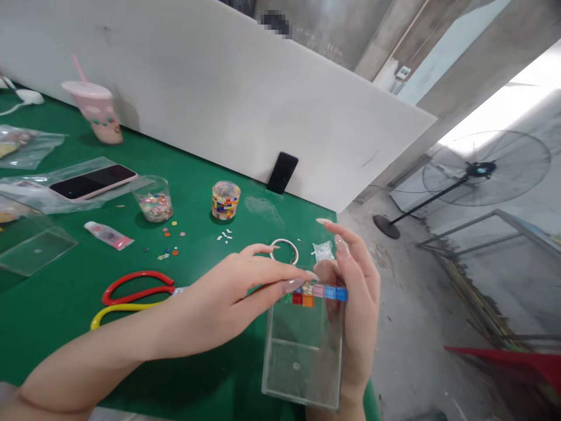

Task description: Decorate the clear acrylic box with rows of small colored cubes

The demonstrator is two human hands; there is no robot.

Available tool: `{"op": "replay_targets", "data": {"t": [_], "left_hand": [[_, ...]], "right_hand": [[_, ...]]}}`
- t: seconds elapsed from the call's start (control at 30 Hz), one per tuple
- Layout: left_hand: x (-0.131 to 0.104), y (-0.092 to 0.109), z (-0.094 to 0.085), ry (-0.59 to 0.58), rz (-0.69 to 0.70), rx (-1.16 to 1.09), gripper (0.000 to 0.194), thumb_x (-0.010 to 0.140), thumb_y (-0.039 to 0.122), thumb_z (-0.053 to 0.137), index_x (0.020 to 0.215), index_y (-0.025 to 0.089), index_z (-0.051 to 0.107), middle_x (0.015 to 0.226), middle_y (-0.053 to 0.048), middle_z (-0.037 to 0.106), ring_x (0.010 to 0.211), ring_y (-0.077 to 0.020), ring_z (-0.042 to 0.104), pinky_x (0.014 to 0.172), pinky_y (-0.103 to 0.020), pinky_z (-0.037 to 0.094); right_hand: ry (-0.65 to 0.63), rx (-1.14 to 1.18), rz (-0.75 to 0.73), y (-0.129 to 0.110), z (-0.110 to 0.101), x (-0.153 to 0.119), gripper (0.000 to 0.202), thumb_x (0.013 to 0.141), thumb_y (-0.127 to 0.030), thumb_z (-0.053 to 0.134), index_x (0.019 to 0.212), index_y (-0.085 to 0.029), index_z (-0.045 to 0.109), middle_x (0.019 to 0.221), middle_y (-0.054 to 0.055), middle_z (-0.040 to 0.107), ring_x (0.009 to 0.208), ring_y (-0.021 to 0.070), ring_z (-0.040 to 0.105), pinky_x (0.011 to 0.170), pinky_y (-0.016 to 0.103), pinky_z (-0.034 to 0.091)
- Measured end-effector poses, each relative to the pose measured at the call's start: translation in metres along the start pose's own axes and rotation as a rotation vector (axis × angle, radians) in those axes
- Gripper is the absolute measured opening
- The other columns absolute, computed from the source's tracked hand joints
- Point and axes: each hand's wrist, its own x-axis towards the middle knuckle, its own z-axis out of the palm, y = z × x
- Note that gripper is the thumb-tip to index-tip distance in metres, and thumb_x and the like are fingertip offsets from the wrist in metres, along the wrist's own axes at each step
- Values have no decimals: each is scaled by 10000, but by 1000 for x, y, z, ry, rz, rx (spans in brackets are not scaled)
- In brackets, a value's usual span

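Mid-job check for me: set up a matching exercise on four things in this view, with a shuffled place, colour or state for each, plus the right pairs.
Things
1. Clear box
2. Small square tiles
3. Scissors
4. Drink cup

Colour, place or state
A. Pink, with a straw
B. Red, orange, pink and blue, at the fingertips of the left hand
C. Held in the right hand
D. One red handle, one yellow

Pairs: 1-C, 2-B, 3-D, 4-A

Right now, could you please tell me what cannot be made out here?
- Head view: coloured tiles, partly hidden by the left hand.
- Head view: scissors, most of the blades behind the same hand.
- Head view: clear box at left, cut off by the frame.
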Motion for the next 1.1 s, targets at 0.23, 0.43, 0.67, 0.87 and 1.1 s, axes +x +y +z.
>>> {"op": "replay_targets", "data": {"t": [0.23, 0.43, 0.67, 0.87, 1.1], "left_hand": [[-2, 8, 0, 103, -52, -117, 379, 1104, 412, 656, 1461, 335, 756, 1488, -3, 790, 1413, -229, 710, 1251, -385, 558], [-3, 7, 4, 79, -90, -199, 590, 917, 325, 908, 1470, 418, 727, 1583, 26, 726, 1568, -274, 592, 1320, -469, 498], [0, -12, 17, 330, 446, 325, 329, 1108, 320, 740, 1434, 285, 719, 1559, -51, 748, 1587, -241, 576, 1427, -440, 294], [2, -16, 30, 585, 544, 575, 156, 1135, 370, 683, 1287, 336, 683, 1474, 16, 803, 1541, -215, 633, 1454, -453, 243], [11, -17, 39, 787, 660, 701, 88, 1120, 194, 672, 1075, 220, 744, 1256, -32, 891, 1457, -188, 709, 1427, -383, 328]], "right_hand": [[42, -76, -57, -1, -3, -2, 268, 1064, -535, 689, 1216, -327, 765, 526, -103, 318, 455, 116, 197, 445, 302, 124], [91, -33, -185, 8, -4, 0, 262, 1055, -517, 719, 1234, -328, 753, 518, -105, 329, 449, 123, 223, 456, 313, 164], [23, 25, -36, 3, -6, 5, 278, 1015, -551, 732, 1203, -348, 738, 533, -106, 341, 447, 133, 263, 423, 277, 291], [63, 75, -33, 5, -7, 15, 240, 1000, -490, 733, 1158, -311, 759, 535, -97, 345, 479, 139, 272, 436, 282, 244], [156, 56, -197, 7, -10, 5, 241, 1053, -495, 742, 1184, -303, 804, 465, -117, 397, 404, 89, 243, 396, 248, 191]]}}
